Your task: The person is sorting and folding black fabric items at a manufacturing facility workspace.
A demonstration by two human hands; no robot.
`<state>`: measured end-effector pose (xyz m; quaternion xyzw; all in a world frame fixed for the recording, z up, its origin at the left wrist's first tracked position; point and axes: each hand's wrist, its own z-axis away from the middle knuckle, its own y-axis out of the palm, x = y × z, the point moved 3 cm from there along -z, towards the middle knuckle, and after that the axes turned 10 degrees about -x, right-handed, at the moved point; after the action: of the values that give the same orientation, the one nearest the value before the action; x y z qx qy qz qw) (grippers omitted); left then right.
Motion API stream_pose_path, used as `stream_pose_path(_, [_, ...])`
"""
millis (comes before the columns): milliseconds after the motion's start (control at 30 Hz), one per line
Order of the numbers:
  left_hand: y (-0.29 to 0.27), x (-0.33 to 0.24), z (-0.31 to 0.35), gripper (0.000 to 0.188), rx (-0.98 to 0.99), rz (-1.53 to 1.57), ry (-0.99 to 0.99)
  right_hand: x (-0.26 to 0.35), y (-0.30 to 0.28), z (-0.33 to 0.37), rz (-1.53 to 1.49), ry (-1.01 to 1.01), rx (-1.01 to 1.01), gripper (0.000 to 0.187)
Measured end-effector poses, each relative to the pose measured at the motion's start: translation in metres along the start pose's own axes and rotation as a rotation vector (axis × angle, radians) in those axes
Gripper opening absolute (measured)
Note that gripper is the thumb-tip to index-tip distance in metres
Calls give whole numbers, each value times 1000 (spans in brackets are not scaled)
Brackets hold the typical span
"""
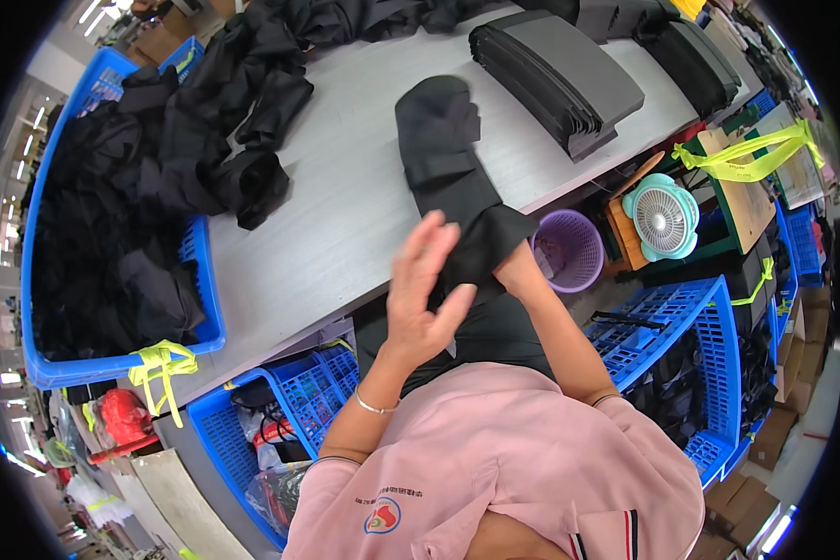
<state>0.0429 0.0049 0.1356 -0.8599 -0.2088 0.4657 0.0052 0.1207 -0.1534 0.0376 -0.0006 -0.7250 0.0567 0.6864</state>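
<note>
A long black fabric cover (443, 177) lay on the pale grey tabletop (336, 215), stretching from the middle of the surface to its near edge. Its far end was rounded and stuffed flat, with a strap-like band across the middle, while its near end flared open and hung over the edge. The right hand (516, 273) was mostly hidden inside that open end, so its grip could not be told. The left hand (425, 289) was raised just beside the opening, fingers spread and empty. A stack of grey foam pads (569, 79) sat further right. A blue crate (112, 271) of black fabric stood at the left.
</note>
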Motion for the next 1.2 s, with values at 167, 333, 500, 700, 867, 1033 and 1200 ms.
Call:
stream_pose_path(167, [-2,16,33,78,-112,-129,-118,25,12,5,-511,341,-175,39])
stream_pose_path(333, [15,15,24,78,-291,-259,-83,39,19,13,-723,457,-165,42])
stream_pose_path(500, [19,19,18,61,-359,-55,-202,35,18,18,-714,466,-170,43])
stream_pose_path(700, [24,1,13,62,-377,-46,-141,13,12,18,-898,395,-65,40])
stream_pose_path(867, [26,-3,15,61,-371,-22,-145,22,16,19,-912,507,-140,37])
stream_pose_path(1033, [27,-4,17,61,-362,-14,-154,21,18,16,-930,484,-107,33])
stream_pose_path(1200, [23,1,18,62,-349,-44,-147,17,21,15,-864,510,-190,31])
